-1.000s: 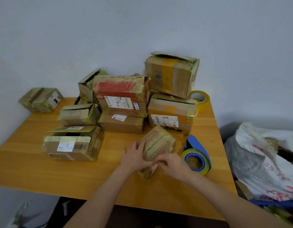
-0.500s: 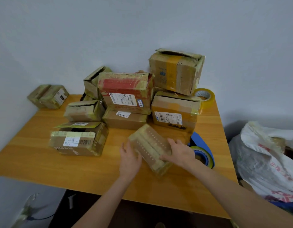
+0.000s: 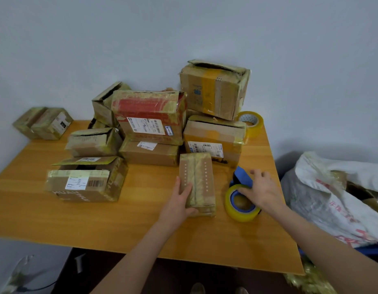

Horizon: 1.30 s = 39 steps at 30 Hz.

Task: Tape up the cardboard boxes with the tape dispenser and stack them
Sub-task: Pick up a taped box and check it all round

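Note:
A small taped cardboard box (image 3: 199, 177) lies flat on the wooden table (image 3: 130, 225), its long side pointing away from me. My left hand (image 3: 179, 201) grips its near left edge, thumb on top. Just to the right lies the blue tape dispenser (image 3: 241, 206) with a yellowish tape roll. My right hand (image 3: 263, 189) rests on it, thumb on the roll and fingers spread over the blue handle. Behind stands a pile of several cardboard boxes, among them a red-topped box (image 3: 150, 115) and a tall box (image 3: 213, 90) on top.
A box with its flap open (image 3: 86, 183) sits at the front left. A spare tape roll (image 3: 253, 122) stands at the back right by the wall. A white bag (image 3: 332, 198) bulges beside the table's right edge. Two small boxes (image 3: 43, 123) sit far left.
The small box has been turned and laid straight on the table. My right hand left it and moved right onto the tape dispenser. My left hand stays on the box.

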{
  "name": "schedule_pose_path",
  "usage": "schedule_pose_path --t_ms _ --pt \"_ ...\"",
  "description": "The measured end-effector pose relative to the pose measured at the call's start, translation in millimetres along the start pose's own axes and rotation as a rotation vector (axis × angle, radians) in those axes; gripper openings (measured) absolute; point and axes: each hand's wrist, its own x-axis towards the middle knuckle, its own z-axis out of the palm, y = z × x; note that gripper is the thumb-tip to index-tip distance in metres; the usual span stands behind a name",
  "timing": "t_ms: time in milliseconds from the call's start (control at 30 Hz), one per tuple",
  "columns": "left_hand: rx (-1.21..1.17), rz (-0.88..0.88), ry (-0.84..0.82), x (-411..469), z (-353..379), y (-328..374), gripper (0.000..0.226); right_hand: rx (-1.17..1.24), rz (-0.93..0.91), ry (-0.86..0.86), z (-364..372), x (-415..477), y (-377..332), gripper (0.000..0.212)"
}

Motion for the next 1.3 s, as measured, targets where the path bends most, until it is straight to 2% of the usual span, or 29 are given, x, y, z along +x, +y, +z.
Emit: schedule_pose_path --t_ms 67,133,300,400,433,500,567,633,733,867,900,967,1033,1133,1233,1300 --pt "0.034 -0.002 -0.002 1.1 -0.8 0.3 0.093 -0.041 0.103 -0.172 0.3 3.5 17.5 0.064" --pt "0.063 -0.008 -0.007 2.1 -1.0 0.5 0.093 0.003 0.15 -0.284 10.1 8.4 30.9 0.042" --pt "0.084 -0.015 -0.028 1.4 -3.0 0.8 0.091 0.166 0.188 -0.24 18.6 12.5 33.6 0.044" --pt "0.083 -0.021 -0.042 1.1 -3.7 2.2 0.091 0.309 0.23 -0.223 15.9 15.9 26.5 0.027" --pt "0.084 -0.022 -0.045 1.4 -3.5 2.5 0.091 0.371 0.243 -0.248 16.1 17.7 25.6 0.031" --pt "0.087 -0.019 -0.044 1.3 -3.3 2.8 0.091 0.528 0.276 -0.347 17.1 17.3 21.5 0.057" --pt "0.082 -0.016 -0.035 0.7 -3.5 2.4 0.091 0.708 0.333 -0.392 18.7 16.0 18.5 0.058" --pt "0.054 -0.018 -0.036 -0.2 -4.4 1.1 0.091 0.797 0.362 -0.366 17.7 16.0 17.9 0.06" --pt "-0.002 -0.022 -0.037 -1.6 -13.6 2.2 0.093 0.713 0.25 -0.319 0.0 12.9 17.7 0.055" --pt "-0.329 -0.053 0.251 -1.9 -42.2 26.7 0.071 0.706 -0.009 -0.273 -51.8 -3.8 18.3 0.068" --pt "-0.482 -0.102 0.242 0.1 -50.5 33.7 0.066 0.704 -0.079 -0.278 -63.8 -7.9 17.2 0.067" --pt "-0.896 -0.204 0.084 5.9 -61.8 45.7 0.064 0.693 -0.201 -0.314 -81.1 -14.7 14.1 0.065" --pt "-1.133 -0.259 -0.049 8.6 -65.9 53.5 0.068 0.658 -0.293 -0.345 -90.8 -22.3 7.0 0.064" --pt "-1.192 -0.292 -0.098 9.9 -64.3 57.4 0.049 0.558 -0.392 -0.362 -93.3 -31.2 -7.3 0.061" --pt "-1.183 -0.304 -0.009 9.3 -60.6 55.8 0.019 0.49 -0.441 -0.36 -88.0 -32.7 -15.6 0.063" --pt "-1.14 -0.31 0.076 9.6 -59.9 50.8 0.015 0.423 -0.472 -0.347 -81.2 -30.1 -18.4 0.066"
